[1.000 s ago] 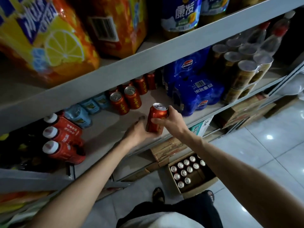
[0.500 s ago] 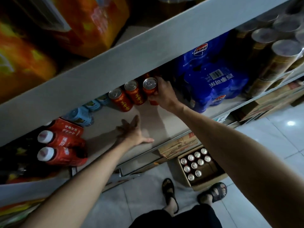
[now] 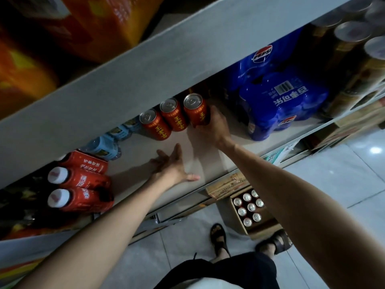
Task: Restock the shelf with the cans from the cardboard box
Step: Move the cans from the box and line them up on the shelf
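Hands first: the right hand is wrapped around the lower body of a red can, while the left hand lies open and empty, palm down on the shelf, nearer the front edge than that can. The held can stands upright as the end of a row, just beside two more red cans on its far side from the blue Pepsi pack. To seat it well, I would press it flush against its neighbour, label facing out, and let go only once the base sits flat; a tilted release could knock the row. Bare shelf lies in front of the can for further rows. Below it on the floor, the cardboard box holds more cans, so restocking seems far from done.
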The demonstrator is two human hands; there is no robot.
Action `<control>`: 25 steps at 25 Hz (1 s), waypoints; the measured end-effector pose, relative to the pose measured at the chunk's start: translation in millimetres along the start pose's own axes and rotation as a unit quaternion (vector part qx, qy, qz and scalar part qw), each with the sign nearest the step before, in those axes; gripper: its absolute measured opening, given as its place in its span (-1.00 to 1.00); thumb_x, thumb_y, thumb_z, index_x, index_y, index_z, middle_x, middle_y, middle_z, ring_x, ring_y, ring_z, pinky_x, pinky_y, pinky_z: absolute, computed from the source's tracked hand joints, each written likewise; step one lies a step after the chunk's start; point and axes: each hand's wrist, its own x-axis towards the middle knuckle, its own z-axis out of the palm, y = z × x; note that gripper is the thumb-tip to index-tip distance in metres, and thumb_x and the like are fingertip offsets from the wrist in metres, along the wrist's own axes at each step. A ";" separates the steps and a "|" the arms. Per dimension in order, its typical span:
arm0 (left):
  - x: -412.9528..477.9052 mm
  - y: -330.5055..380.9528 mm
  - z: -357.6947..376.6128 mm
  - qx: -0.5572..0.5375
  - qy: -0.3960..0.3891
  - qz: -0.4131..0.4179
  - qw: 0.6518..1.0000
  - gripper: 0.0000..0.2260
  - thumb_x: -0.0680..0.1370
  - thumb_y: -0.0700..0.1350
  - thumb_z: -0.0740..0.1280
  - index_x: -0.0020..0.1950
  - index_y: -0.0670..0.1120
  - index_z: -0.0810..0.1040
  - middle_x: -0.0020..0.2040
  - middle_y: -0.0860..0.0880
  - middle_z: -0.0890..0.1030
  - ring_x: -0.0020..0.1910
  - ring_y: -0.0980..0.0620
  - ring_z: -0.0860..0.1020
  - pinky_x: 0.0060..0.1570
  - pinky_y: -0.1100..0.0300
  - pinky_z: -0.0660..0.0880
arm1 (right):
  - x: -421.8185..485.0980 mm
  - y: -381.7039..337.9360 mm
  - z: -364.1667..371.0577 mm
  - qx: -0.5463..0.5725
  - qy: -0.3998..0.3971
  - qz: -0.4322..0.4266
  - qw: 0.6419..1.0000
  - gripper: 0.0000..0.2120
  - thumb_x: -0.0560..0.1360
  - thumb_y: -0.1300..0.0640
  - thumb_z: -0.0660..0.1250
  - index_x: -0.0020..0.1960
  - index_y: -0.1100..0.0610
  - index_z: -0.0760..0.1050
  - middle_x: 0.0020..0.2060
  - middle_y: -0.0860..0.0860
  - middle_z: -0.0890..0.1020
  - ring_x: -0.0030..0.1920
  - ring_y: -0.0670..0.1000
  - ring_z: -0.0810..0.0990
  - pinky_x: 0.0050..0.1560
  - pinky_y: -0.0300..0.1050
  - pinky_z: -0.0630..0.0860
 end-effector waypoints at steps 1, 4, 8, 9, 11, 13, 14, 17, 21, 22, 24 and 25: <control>-0.6 0.1 0.1 -0.002 0.001 0.000 1.000 0.17 0.25 0.52 0.28 0.53 0.07 -0.39 0.51 -0.41 -0.24 0.48 -0.51 -0.11 0.43 -0.34 -0.06 | 3.4 0.2 -0.2 0.016 -0.003 0.007 1.000 -0.57 0.50 0.11 0.41 0.32 0.07 0.36 0.21 -0.03 0.50 0.05 -0.29 0.43 -0.03 -0.48 0.33; -0.8 0.4 0.9 0.001 0.012 0.009 1.000 0.15 0.27 0.52 0.26 0.53 0.07 -0.39 0.51 -0.40 -0.24 0.48 -0.51 -0.11 0.43 -0.34 -0.04 | 11.9 -1.4 -2.2 0.039 -0.010 0.005 0.999 -0.62 0.54 0.16 0.36 0.32 0.09 0.36 0.15 -0.11 0.50 0.03 -0.40 0.47 -0.08 -0.55 0.39; 5.5 -3.8 6.7 -0.001 0.016 0.023 1.000 0.19 0.24 0.54 0.26 0.53 0.05 -0.39 0.51 -0.43 -0.21 0.47 -0.53 -0.10 0.43 -0.37 -0.02 | 23.3 -5.1 2.3 -0.012 -0.018 -0.019 1.000 -0.41 0.44 0.17 0.45 0.39 0.11 0.30 0.38 0.10 0.40 0.36 0.05 0.40 0.27 -0.15 0.33; 6.1 -4.6 7.5 -0.006 0.016 0.023 1.000 0.20 0.22 0.55 0.26 0.52 0.06 -0.40 0.51 -0.43 -0.21 0.46 -0.54 -0.10 0.42 -0.39 0.00 | 25.9 -5.8 3.5 -0.022 -0.016 -0.021 0.999 -0.40 0.44 0.16 0.44 0.41 0.12 0.28 0.40 0.11 0.39 0.38 0.08 0.38 0.32 -0.08 0.33; 6.4 -4.8 8.2 -0.015 0.015 0.019 1.000 0.19 0.22 0.54 0.29 0.52 0.09 -0.41 0.50 -0.45 -0.23 0.45 -0.55 -0.10 0.41 -0.40 0.02 | 31.0 -5.3 3.7 -0.038 -0.009 -0.031 0.999 -0.38 0.43 0.15 0.46 0.41 0.13 0.27 0.41 0.13 0.38 0.39 0.11 0.37 0.37 0.02 0.34; 6.1 -4.5 7.5 -0.023 0.014 0.017 1.000 0.19 0.23 0.52 0.30 0.52 0.09 -0.40 0.49 -0.46 -0.23 0.44 -0.57 -0.11 0.41 -0.40 0.01 | 33.2 -4.4 3.5 -0.050 -0.007 -0.040 0.998 -0.35 0.41 0.14 0.48 0.41 0.14 0.27 0.40 0.14 0.38 0.39 0.12 0.37 0.37 0.04 0.34; 6.7 -4.1 7.4 -0.025 0.013 0.016 0.999 0.19 0.23 0.52 0.31 0.52 0.09 -0.40 0.49 -0.46 -0.23 0.44 -0.57 -0.11 0.41 -0.40 0.01 | 33.7 -4.0 3.2 -0.050 -0.009 -0.042 0.998 -0.35 0.41 0.14 0.48 0.41 0.14 0.27 0.40 0.14 0.38 0.39 0.12 0.37 0.37 0.03 0.34; 7.7 -4.1 7.4 -0.020 0.007 0.014 1.000 0.19 0.23 0.52 0.30 0.52 0.09 -0.41 0.49 -0.46 -0.23 0.44 -0.57 -0.11 0.41 -0.40 0.01 | 34.7 -3.1 3.9 -0.034 -0.022 -0.038 0.998 -0.34 0.40 0.17 0.48 0.42 0.14 0.28 0.41 0.13 0.39 0.40 0.10 0.37 0.37 0.01 0.33; 7.0 -3.3 6.5 -0.005 0.012 0.016 1.000 0.17 0.25 0.52 0.28 0.52 0.06 -0.40 0.48 -0.47 -0.22 0.44 -0.57 -0.10 0.41 -0.40 0.04 | 34.7 -1.7 6.1 -0.006 -0.014 -0.022 1.000 -0.44 0.48 0.16 0.41 0.42 0.12 0.29 0.39 0.08 0.40 0.31 -0.04 0.43 0.40 0.03 0.35; 7.4 -3.8 6.8 0.000 0.013 0.016 1.000 0.17 0.26 0.53 0.26 0.53 0.05 -0.40 0.48 -0.47 -0.22 0.44 -0.57 -0.10 0.41 -0.41 0.03 | 34.1 -3.4 5.8 -0.012 -0.011 -0.019 1.000 -0.44 0.49 0.16 0.40 0.42 0.12 0.28 0.40 0.09 0.40 0.32 -0.04 0.42 0.40 0.04 0.35; 5.5 -3.1 6.2 0.007 0.013 0.021 1.000 0.16 0.26 0.54 0.22 0.53 0.03 -0.39 0.49 -0.47 -0.20 0.45 -0.57 -0.10 0.41 -0.41 0.01 | 28.2 -9.2 5.5 -0.038 -0.009 -0.009 0.999 -0.45 0.52 0.14 0.39 0.44 0.14 0.26 0.41 0.13 0.37 0.34 0.00 0.39 0.40 0.01 0.35; 5.5 -2.9 6.8 0.005 0.013 0.021 1.000 0.16 0.25 0.55 0.22 0.53 0.03 -0.39 0.49 -0.47 -0.21 0.44 -0.57 -0.11 0.40 -0.42 0.01 | 22.7 -12.4 4.9 -0.052 -0.006 -0.005 0.999 -0.44 0.52 0.12 0.38 0.44 0.15 0.25 0.41 0.16 0.36 0.35 0.03 0.39 0.37 -0.03 0.36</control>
